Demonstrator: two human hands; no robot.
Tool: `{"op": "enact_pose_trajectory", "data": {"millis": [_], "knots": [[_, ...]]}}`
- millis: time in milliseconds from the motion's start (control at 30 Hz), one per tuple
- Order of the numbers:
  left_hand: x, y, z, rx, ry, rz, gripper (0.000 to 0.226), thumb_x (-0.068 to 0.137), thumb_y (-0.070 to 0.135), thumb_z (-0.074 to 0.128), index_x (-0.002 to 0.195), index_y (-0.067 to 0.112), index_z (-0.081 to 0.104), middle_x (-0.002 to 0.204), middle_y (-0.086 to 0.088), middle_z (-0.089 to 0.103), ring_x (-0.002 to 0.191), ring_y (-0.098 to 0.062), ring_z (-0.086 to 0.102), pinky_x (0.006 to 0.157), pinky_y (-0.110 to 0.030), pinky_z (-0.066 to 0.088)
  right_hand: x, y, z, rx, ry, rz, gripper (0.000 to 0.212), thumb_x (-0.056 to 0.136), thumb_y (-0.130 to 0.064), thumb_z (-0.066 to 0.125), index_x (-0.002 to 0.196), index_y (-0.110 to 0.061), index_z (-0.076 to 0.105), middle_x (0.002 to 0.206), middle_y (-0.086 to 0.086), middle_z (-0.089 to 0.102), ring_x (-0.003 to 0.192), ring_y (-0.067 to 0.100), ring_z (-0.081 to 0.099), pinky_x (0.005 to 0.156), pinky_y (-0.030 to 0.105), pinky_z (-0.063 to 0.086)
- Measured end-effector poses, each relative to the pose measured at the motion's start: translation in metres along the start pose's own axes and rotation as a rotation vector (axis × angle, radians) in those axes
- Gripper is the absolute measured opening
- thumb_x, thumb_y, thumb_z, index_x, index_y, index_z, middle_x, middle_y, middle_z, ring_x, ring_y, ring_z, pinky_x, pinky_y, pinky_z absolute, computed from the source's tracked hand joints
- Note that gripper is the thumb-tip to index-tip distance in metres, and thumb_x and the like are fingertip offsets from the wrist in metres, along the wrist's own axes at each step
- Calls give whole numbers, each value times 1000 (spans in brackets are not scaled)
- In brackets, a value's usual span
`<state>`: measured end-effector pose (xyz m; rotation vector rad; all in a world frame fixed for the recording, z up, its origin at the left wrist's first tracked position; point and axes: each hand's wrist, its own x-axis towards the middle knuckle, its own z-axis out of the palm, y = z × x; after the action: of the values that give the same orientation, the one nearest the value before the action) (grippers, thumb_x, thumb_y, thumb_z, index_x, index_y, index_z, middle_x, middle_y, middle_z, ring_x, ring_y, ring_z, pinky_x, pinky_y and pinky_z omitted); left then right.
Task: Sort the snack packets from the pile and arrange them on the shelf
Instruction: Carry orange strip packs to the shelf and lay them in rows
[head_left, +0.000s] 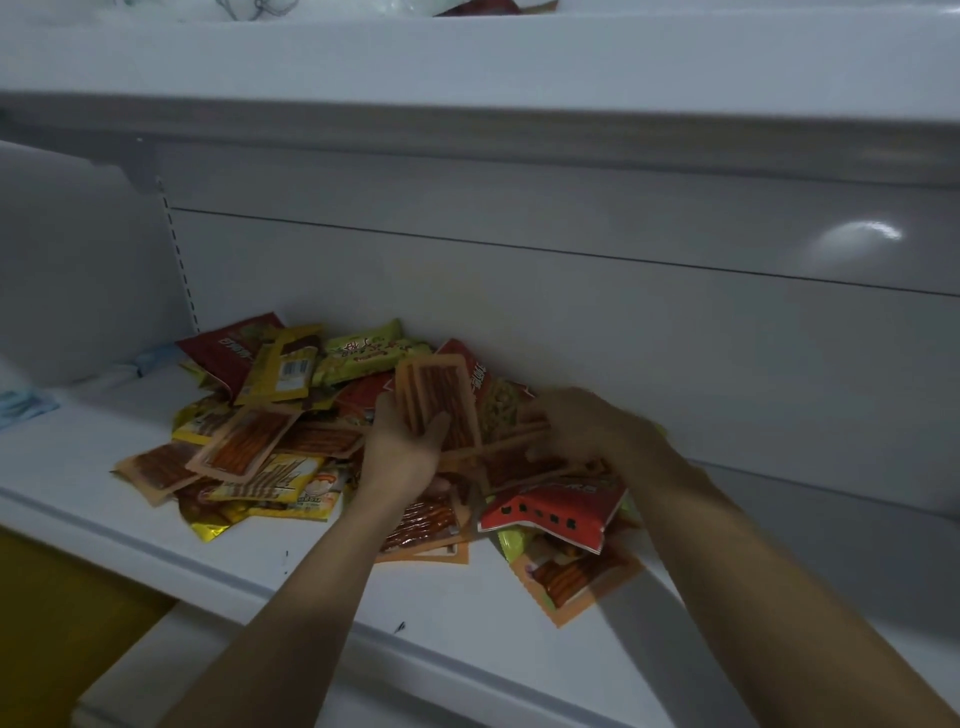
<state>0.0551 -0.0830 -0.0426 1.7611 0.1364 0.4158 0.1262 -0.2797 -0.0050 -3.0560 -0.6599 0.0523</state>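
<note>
Left hand (405, 448) around upright orange packet (432, 385)

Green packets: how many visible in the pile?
2. One green packet lies on top at the back, left of centre. A second shows only as a lime edge poking from under the red packet at front right. Others may be buried.

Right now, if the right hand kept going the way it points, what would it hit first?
Probably the orange packet in the pile, just ahead of the right hand; blur hides whether they touch.
</note>
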Motion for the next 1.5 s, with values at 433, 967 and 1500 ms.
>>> {"op": "enact_pose_trajectory", "data": {"millis": [433,967,1500], "knots": [[-12,-8,-4,74,13,8,33,94,20,64,119,18,42,98,8,54,68,-25,68,43,-29,55,18,2,12,-273,-5,-43,23,89,-23,62,112,-23,61,118,8,55,114,28,49,104,45,32],[-12,-16,8,96,-29,51,45,74,52,64,109,33,45,108,0,60,86,-30,68,66,-52,59,-22,21,-22,475,368,118,20,81,-16,77,98,-9,71,92,5,68,86,23,63,69,27,38],[-6,10,2,-18,31,146,35,92,20,66,119,14,45,96,0,64,65,-30,70,52,-48,59,-67,62,-27,417,455,429,18,85,-15,73,95,-1,67,88,14,68,84,29,64,72,35,46]]}}
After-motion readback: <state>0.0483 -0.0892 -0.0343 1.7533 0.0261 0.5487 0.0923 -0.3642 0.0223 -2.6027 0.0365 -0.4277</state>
